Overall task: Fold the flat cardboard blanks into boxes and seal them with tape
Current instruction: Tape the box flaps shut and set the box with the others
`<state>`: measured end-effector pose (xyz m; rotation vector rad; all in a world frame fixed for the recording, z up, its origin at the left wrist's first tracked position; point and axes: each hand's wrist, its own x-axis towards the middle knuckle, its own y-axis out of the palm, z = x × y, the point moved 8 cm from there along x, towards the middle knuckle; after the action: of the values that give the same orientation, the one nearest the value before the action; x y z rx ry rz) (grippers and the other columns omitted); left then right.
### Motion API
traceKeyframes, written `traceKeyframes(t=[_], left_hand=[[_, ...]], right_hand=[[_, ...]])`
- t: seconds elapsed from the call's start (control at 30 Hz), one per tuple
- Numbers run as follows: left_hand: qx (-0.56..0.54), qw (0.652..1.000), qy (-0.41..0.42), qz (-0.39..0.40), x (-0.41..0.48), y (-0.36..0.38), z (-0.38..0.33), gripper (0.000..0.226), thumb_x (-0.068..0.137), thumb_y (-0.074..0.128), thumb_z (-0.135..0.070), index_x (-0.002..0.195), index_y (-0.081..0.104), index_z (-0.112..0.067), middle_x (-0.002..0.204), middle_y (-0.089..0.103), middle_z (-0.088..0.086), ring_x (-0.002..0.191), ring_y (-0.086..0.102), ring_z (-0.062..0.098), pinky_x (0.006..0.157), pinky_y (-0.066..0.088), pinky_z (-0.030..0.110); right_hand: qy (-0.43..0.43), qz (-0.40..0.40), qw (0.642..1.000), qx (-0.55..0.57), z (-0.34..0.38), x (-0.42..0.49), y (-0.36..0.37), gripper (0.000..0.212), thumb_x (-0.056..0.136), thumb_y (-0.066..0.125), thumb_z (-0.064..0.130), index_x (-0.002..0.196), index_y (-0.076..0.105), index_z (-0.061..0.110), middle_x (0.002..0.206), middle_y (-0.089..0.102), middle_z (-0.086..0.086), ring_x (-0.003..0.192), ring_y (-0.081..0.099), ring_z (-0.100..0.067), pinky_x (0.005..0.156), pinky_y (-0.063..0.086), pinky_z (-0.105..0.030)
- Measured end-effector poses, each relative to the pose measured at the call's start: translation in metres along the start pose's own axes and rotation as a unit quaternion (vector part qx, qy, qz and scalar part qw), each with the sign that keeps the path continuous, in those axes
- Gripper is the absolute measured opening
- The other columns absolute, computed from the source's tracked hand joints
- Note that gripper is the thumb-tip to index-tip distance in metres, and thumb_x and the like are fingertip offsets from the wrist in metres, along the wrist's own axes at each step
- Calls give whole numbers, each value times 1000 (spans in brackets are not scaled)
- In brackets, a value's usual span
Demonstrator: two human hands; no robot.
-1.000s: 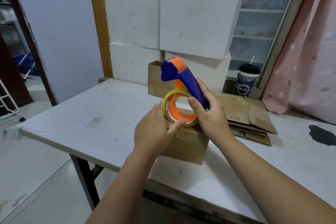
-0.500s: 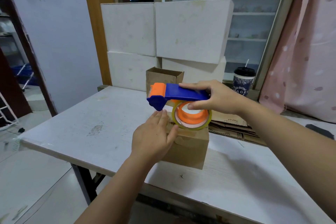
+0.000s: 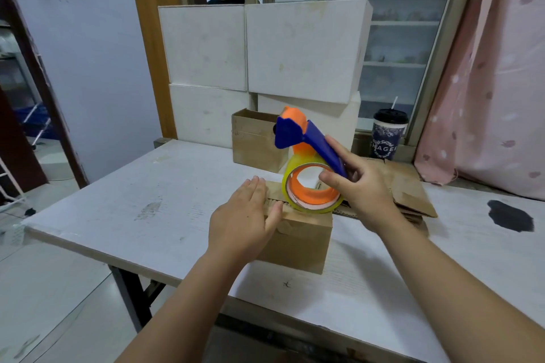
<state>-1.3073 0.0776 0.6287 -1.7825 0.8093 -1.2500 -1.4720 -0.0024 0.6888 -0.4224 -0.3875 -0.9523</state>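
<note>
Spanning the view, the white desk carries a closed cardboard box near its front edge; behind it stands an open box — contents hidden; the left hand lies flat on the closed one, fingers straight; the right hand grips the tape dispenser — roll against the box top.

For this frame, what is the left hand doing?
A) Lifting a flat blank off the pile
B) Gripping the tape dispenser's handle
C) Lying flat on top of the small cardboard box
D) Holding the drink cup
C: the left hand lies with straight fingers on the top of the cardboard box, while the right hand grips the blue handle of the tape dispenser.
</note>
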Motion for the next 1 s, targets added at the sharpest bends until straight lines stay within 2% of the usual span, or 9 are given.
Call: traceKeyframes(t=[0.13, 0.23, 0.33, 0.43, 0.57, 0.7, 0.8, 0.9, 1.0], left_hand=[[10, 1000, -2, 8, 0, -1, 0, 60, 96, 17, -54, 150, 18, -28, 156, 20, -11, 143, 16, 6, 94, 46, 30], [11, 1000, -3, 10, 0, -2, -1, 59, 96, 18, -52, 150, 18, -28, 156, 20, -11, 143, 16, 6, 92, 46, 30], [6, 1000, -6, 13, 0, -2, -1, 58, 97, 19, -51, 150, 18, -28, 156, 19, -12, 143, 15, 5, 92, 46, 30], [5, 1000, -6, 16, -1, -1, -3, 58, 96, 18, -51, 150, 17, -28, 156, 19, -12, 143, 15, 5, 93, 46, 30], [1, 1000, -5, 13, -1, -1, -4, 58, 96, 19, -50, 150, 19, -29, 156, 19, -13, 143, 14, 4, 93, 45, 30], [-6, 1000, -11, 6, -2, -1, -3, 58, 95, 19, -50, 149, 23, -30, 155, 20, -14, 142, 14, 3, 95, 44, 32], [-4, 1000, -14, 5, -2, -1, -3, 56, 96, 20, -50, 148, 24, -30, 155, 20, -15, 142, 15, 3, 94, 44, 31], [-4, 1000, -12, 4, -3, -3, -3, 56, 95, 20, -49, 148, 25, -31, 155, 21, -16, 142, 15, 2, 93, 44, 31], [-4, 1000, -13, 5, -3, -3, -3, 57, 95, 19, -49, 148, 24, -30, 155, 21, -16, 142, 15, 2, 92, 45, 31]], right_hand=[[0, 52, 995, -88, 12, 8, -1, 59, 77, 76, 14, 118, 54, 49, 114, 64, 21, 104, 60, 3, 84, 48, -14], [9, 99, 981, -168, 22, 16, -7, 55, 75, 77, 26, 116, 54, 56, 123, 60, 1, 107, 57, -10, 96, 46, -30], [18, 134, 971, -198, 27, 16, -16, 54, 64, 74, 46, 113, 56, 61, 122, 61, 7, 107, 58, -6, 98, 46, -30], [27, 151, 968, -201, 27, 15, -24, 54, 59, 74, 52, 109, 58, 64, 120, 61, 16, 106, 58, 0, 94, 46, -22], [11, 101, 985, -138, 20, 6, -28, 56, 64, 75, 40, 114, 58, 58, 119, 60, 25, 107, 58, 5, 83, 45, -7], [2, -3, 1000, 22, 1, -11, -34, 58, 69, 72, 21, 121, 56, 38, 123, 62, 13, 109, 61, -2, 82, 49, -14], [6, -6, 1000, 23, 1, -12, -35, 58, 69, 73, 22, 122, 56, 37, 121, 64, 13, 110, 61, -4, 83, 49, -16], [17, 22, 1000, -16, 7, -11, -37, 59, 66, 75, 29, 120, 56, 44, 113, 66, 23, 105, 63, -1, 79, 49, -13], [14, 41, 997, -60, 15, -11, -39, 59, 65, 75, 32, 118, 56, 47, 117, 61, 25, 105, 60, 5, 78, 47, -10]])
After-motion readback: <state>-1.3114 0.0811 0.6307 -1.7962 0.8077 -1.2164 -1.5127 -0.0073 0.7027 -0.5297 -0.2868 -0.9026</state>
